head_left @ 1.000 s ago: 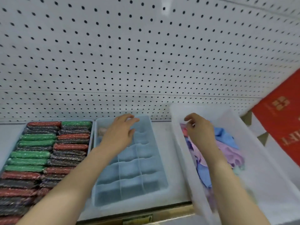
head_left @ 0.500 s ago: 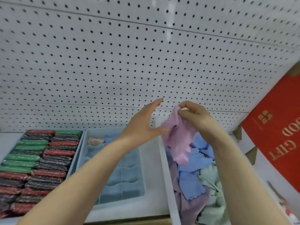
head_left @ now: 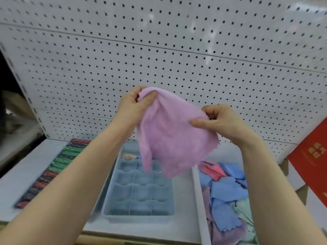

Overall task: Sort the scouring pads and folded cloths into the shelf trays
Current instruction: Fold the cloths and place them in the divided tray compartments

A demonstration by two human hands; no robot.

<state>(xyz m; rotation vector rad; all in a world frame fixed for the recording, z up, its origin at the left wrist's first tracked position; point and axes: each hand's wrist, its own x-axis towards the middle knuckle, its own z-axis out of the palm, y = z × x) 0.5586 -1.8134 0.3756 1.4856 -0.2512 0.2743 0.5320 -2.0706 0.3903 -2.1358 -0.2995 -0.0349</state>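
Backdrop: white pegboard (head_left: 177,55) rises behind a pale shelf (head_left: 23,190); a red box (head_left: 313,165) leans at the right edge.
Cloth: a pink cloth (head_left: 169,135) hangs unfolded in the air between both hands, above the divided tray (head_left: 139,188), its lower scalloped edge drooping free.
Left hand: the left hand (head_left: 134,105) pinches one upper corner, thumb over the fabric, fingers curled behind.
Right hand: the right hand (head_left: 217,121) pinches the opposite upper edge, fingers curled onto it.
Tray: most compartments look unfilled; a beige piece (head_left: 129,155) sits in a far cell.
Bin: a clear bin (head_left: 198,200) at right holds loose cloths (head_left: 228,190) in blue, pink, green and lilac.
Pads: scouring pads (head_left: 58,165) lie in rows on the left, green and red, blurred.
Handling: the cloth looks light, limp and fleecy, so it will sag wherever unsupported; not fragile, unlikely to slip.
Where to hold: corners and edges suit best, keeping it taut enough to fold small for one cell.
Risk: a loose fold may spring open or overhang the dividers.
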